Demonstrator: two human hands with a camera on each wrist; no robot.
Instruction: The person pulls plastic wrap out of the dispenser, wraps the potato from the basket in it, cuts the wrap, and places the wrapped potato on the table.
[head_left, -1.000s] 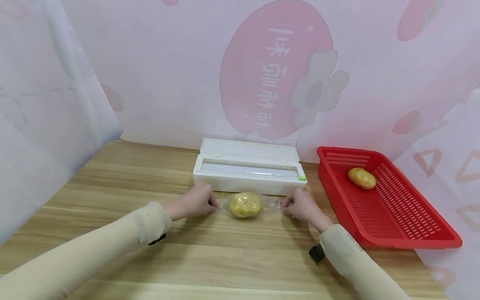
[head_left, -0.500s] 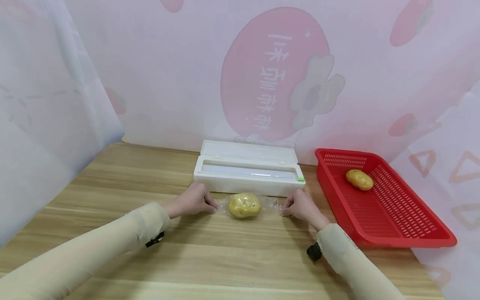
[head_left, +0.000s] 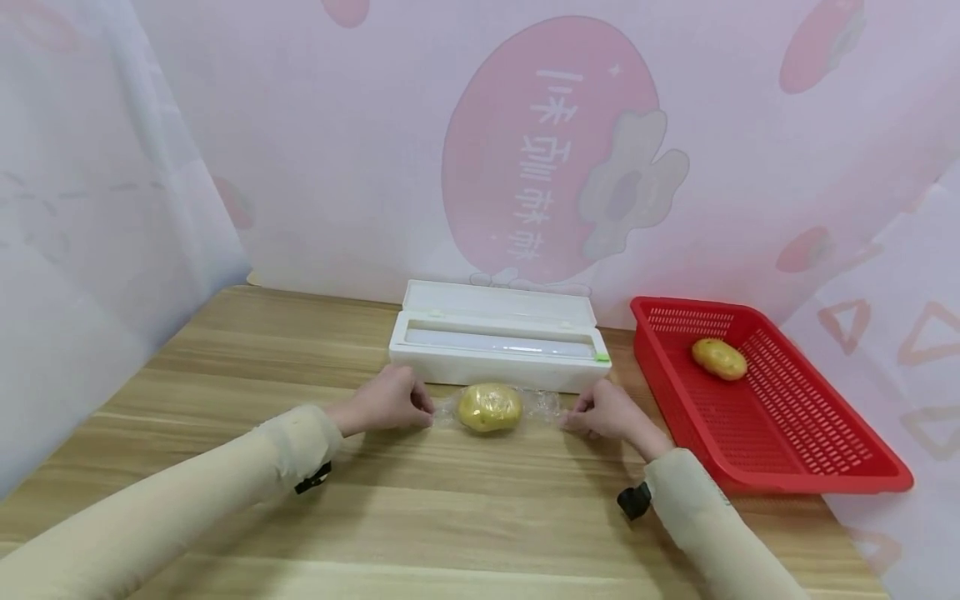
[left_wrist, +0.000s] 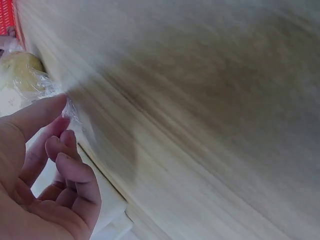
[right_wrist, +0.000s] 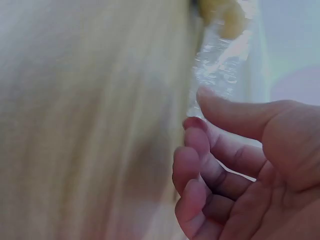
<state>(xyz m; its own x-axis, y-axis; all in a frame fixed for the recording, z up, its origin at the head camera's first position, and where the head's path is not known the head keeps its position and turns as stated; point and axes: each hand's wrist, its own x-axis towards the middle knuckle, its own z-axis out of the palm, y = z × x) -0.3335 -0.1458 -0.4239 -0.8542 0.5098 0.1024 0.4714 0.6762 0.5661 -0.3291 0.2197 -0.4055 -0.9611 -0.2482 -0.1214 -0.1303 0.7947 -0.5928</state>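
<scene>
A potato (head_left: pixel 490 407) wrapped in clear cling film (head_left: pixel 542 403) lies on the table, with loose film at both sides. My left hand (head_left: pixel 387 402) pinches the film's left end between thumb and forefinger; its other fingers curl loosely in the left wrist view. At the opposite end, my right hand (head_left: pixel 609 412) has its thumb and forefinger at the film's edge, holding it lightly. In the right wrist view the film (right_wrist: pixel 220 67) runs from the potato (right_wrist: pixel 227 17) to these fingertips. Behind the potato stands a white cling film box (head_left: pixel 495 365), lid raised, a roll inside.
A red plastic basket (head_left: pixel 697 425) stands to the right, holding a bare potato (head_left: pixel 719 359). The wooden table (head_left: pixel 480 517) stretches toward me. A patterned cloth (head_left: pixel 337 167) hangs behind the box.
The film's right end looks flatter and more spread, and my right hand has shifted slightly to the right. My left hand stays nearly in place. The potato has barely moved.
</scene>
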